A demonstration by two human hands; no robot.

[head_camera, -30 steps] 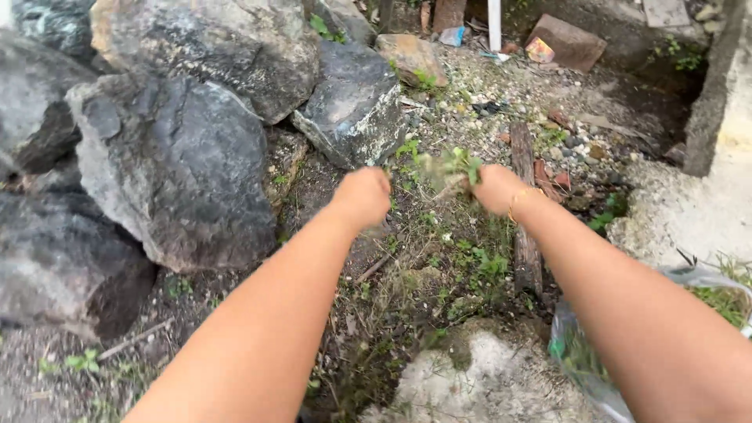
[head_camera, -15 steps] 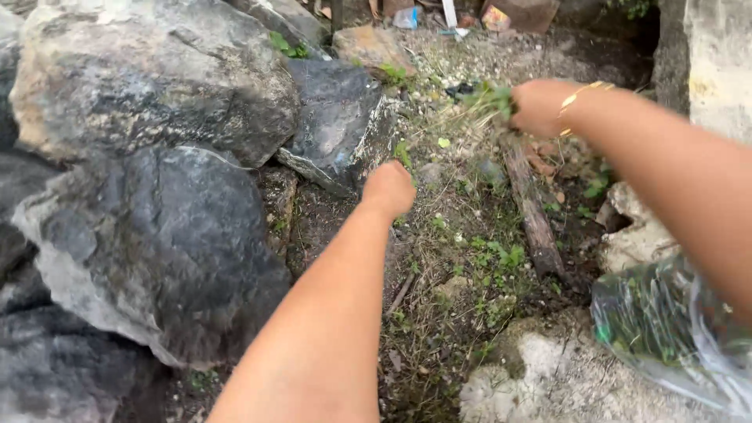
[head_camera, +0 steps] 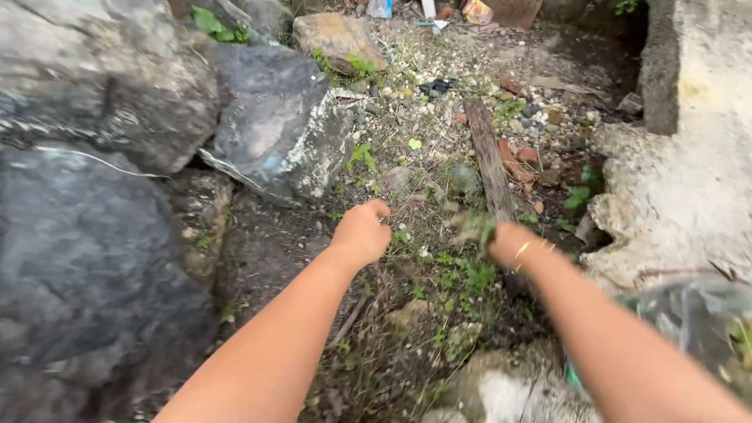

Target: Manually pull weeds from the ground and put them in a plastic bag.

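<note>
My left hand (head_camera: 362,232) hovers over a patch of small green weeds (head_camera: 462,276) in the dirt, fingers curled in and thumb forward; nothing shows in it. My right hand (head_camera: 509,241), with a thin gold bracelet on the wrist, is low at the near end of a weathered wooden plank (head_camera: 487,157). It is closed on a blurred tuft of pulled weeds (head_camera: 473,225). A clear plastic bag (head_camera: 693,317) with green plant bits in it lies under my right forearm at the lower right.
Large dark boulders (head_camera: 102,196) wall in the left side. A pale concrete block (head_camera: 689,164) rises on the right, and a pale stone (head_camera: 501,392) lies at the bottom. Gravel, brick pieces (head_camera: 517,153) and litter cover the ground farther back.
My right hand, raised high to the right with a tuft of weeds half a second ago, has dropped back to the ground beside the plank. My left hand has stayed low over the weeds.
</note>
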